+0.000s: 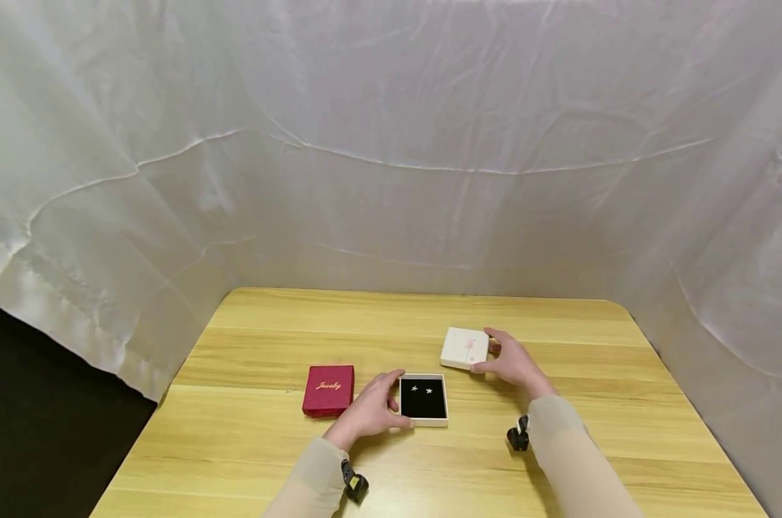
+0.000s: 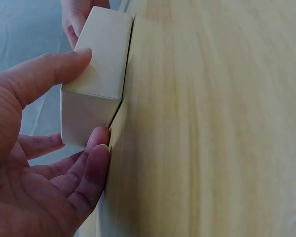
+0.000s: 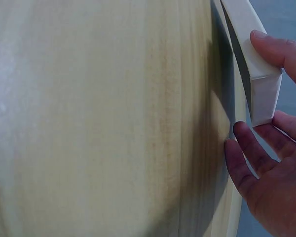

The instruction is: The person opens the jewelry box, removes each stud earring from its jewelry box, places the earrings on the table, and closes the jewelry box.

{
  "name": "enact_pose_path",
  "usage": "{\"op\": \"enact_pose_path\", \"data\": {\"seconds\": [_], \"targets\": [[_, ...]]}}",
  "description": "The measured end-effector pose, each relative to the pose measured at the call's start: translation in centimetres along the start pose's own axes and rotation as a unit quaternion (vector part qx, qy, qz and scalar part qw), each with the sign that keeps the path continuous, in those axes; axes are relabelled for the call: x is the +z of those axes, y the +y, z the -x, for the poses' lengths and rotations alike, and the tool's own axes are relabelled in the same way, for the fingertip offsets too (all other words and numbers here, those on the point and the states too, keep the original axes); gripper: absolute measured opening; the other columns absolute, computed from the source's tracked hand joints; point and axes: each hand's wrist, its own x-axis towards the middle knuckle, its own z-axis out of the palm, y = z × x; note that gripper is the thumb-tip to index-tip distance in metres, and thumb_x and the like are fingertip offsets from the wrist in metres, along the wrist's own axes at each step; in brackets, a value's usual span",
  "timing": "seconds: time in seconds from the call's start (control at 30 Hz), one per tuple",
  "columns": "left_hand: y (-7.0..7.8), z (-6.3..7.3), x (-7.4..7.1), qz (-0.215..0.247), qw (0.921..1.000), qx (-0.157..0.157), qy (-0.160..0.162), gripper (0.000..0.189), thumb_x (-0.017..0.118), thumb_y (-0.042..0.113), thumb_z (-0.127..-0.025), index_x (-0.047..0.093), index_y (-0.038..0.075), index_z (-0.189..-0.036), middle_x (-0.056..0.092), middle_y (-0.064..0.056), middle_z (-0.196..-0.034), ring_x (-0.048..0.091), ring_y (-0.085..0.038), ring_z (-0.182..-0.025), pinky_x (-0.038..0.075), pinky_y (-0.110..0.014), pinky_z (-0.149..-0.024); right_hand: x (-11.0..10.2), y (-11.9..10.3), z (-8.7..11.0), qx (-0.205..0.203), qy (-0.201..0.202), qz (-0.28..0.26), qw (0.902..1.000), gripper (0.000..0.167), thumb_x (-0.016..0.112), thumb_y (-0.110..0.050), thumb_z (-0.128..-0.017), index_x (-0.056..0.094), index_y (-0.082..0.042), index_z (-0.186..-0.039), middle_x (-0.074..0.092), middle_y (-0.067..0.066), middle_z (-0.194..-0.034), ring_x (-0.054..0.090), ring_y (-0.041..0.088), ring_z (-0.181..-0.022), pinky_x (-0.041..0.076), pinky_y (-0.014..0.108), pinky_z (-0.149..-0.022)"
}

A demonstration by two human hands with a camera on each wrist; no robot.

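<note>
My left hand (image 1: pixel 371 410) holds a small white jewelry box (image 1: pixel 424 423) by its left side, thumb on the near wall. The box lies on the table; its black lining carries two small star-shaped earrings (image 1: pixel 429 391). In the left wrist view, the left thumb presses the box wall (image 2: pixel 101 54) while other fingers lie at its corner. Farther back and to the right, my right hand (image 1: pixel 512 361) grips a white lid (image 1: pixel 462 347) with pink print, thumb and fingers on opposite edges. The right wrist view shows the lid (image 3: pixel 264 94) tilted, one edge off the wood.
A red box (image 1: pixel 329 388) marked "Jewelry" sits left of the left hand. The wooden table (image 1: pixel 267 446) has light curtains (image 1: pixel 391 216) behind it and at both sides. Each wrist wears a small black camera (image 1: pixel 519 435).
</note>
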Motion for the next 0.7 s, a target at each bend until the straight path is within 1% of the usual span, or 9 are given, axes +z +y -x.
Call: {"op": "enact_pose_path", "data": {"seconds": [0.17, 0.43, 0.7], "targets": [[-0.01, -0.05, -0.03, 0.002, 1.0000, -0.006, -0.002, 0.094, 0.090, 0.020, -0.069, 0.039, -0.001, -0.146, 0.051, -0.012, -0.118, 0.055, -0.007, -0.073, 0.046, -0.025, -0.070, 0.06, 0.28, -0.53, 0.003, -0.013, 0.016, 0.9998, 0.101, 0.088, -0.026, -0.073, 0.030, 0.005, -0.150, 0.046, 0.032, -0.138, 0.048, 0.043, -0.124, 0.036, 0.055, -0.105], [0.07, 0.01, -0.05, 0.006, 0.9999, -0.011, -0.005, 0.094, 0.090, 0.019, -0.069, 0.039, -0.001, -0.146, 0.050, -0.012, -0.119, 0.055, -0.007, -0.073, 0.047, -0.025, -0.069, 0.08, 0.38, -1.03, -0.004, -0.035, 0.045, 0.9984, 0.100, 0.087, -0.022, -0.075, 0.027, 0.008, -0.149, 0.044, 0.034, -0.139, 0.046, 0.044, -0.126, 0.035, 0.055, -0.105], [0.19, -0.07, -0.21, 0.003, 0.9998, -0.020, -0.009, 0.096, 0.091, 0.021, -0.068, 0.039, 0.000, -0.146, 0.051, -0.012, -0.119, 0.055, -0.008, -0.072, 0.046, -0.026, -0.070, 0.08, 0.15, -0.97, -0.014, -0.043, 0.034, 0.9984, 0.099, 0.085, -0.013, -0.075, 0.024, 0.013, -0.148, 0.043, 0.035, -0.138, 0.046, 0.044, -0.124, 0.036, 0.055, -0.104]]}}
